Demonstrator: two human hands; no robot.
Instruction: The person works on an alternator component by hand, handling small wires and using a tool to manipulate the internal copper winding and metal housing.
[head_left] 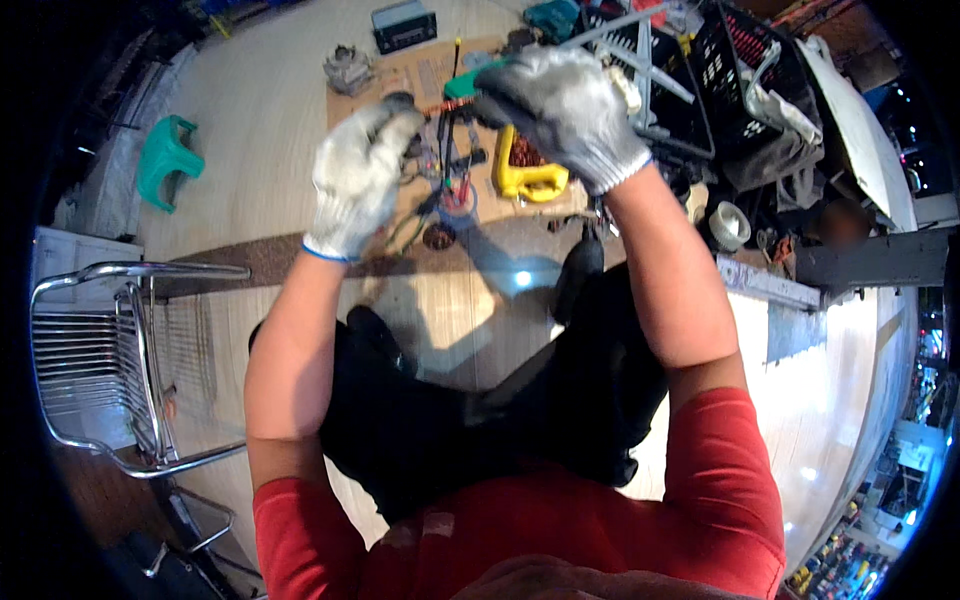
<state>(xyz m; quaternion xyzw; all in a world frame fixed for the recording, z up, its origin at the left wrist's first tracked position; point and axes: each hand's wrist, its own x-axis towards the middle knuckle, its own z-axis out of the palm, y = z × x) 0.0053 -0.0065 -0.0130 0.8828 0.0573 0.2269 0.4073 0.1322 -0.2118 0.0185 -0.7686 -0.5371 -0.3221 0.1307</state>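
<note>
My left hand (362, 178) and my right hand (562, 118), both in white-and-grey gloves, are raised over a cardboard sheet (351, 105) with closed fingers. A thin copper-coloured strand (450, 105) runs between them, held at both sides; its ends are hidden in my fingers. Just behind it lies a green object (464, 83), partly covered by my right hand. Below sit a yellow cut-open container (535, 185) with copper-coloured contents, a pair of green-handled pliers (410, 230), a dark round coil (438, 236) and other small tools and parts too jumbled to name.
A black boxy device (402, 27) and a metal part (345, 70) sit at the back. Black crates (740, 75), a white cup-like piece (729, 225) and a metal beam (870, 262) crowd the right. A green stool (165, 160) and steel chair (140, 290) stand at the left.
</note>
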